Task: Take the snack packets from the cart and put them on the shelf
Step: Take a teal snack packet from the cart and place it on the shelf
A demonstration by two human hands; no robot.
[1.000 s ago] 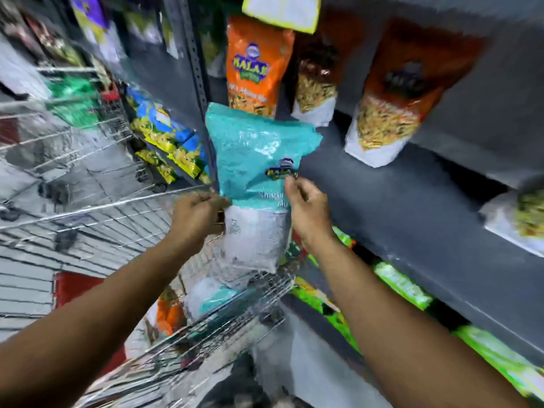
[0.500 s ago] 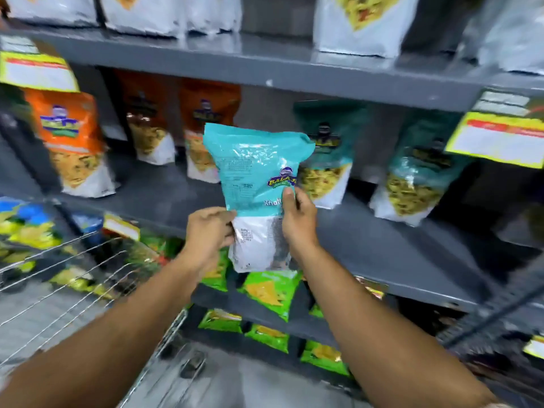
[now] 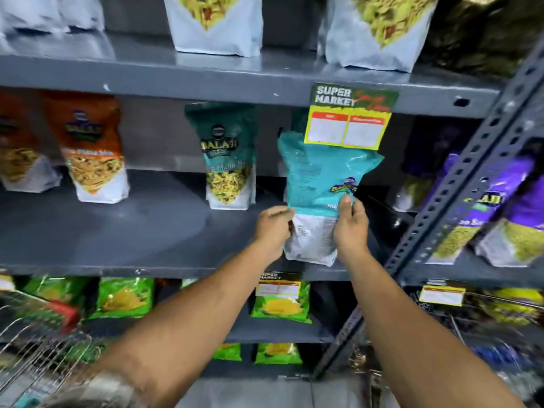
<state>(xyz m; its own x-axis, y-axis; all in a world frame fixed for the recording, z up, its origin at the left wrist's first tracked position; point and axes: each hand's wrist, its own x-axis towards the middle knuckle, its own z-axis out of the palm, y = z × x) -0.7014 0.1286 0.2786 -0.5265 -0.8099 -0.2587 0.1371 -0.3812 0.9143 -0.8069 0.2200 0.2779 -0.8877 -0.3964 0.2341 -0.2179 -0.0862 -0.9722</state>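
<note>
Item: teal packet (image 3: pixel 323 178), upright, back face toward you, held in both your hands over the front of the grey shelf (image 3: pixel 132 231). Its white lower end sat just above the shelf lip; whether it touched the board could not be told.

Left hand (image 3: pixel 272 231): closed on the packet's left edge, at the line where teal meets white, fingers curled around behind it.

Right hand (image 3: pixel 350 228): closed on the packet's right side, thumb pressed to the near face just below the logo, remaining fingers hidden behind.

Above your hands: a yellow price tag (image 3: pixel 347 129) hung from the upper shelf edge and covered the packet's top.

Left of your left hand: a second teal packet (image 3: pixel 228 160) stood upright farther back on the same shelf, apart from the held one. Farther left again, an orange packet (image 3: pixel 94 154), upright.

Right of your right hand: a perforated grey post (image 3: pixel 471 172), then purple packets (image 3: pixel 482 207) on the adjoining shelf.

Below your hands: green packets (image 3: pixel 281 301) on the lower shelves, a small price tag in front of one.

Lower left, beside your left forearm: the wire cart (image 3: pixel 35 357), blurred; its contents could not be made out.

Above all: white-bottomed packets (image 3: pixel 215 30) on the top shelf.
</note>
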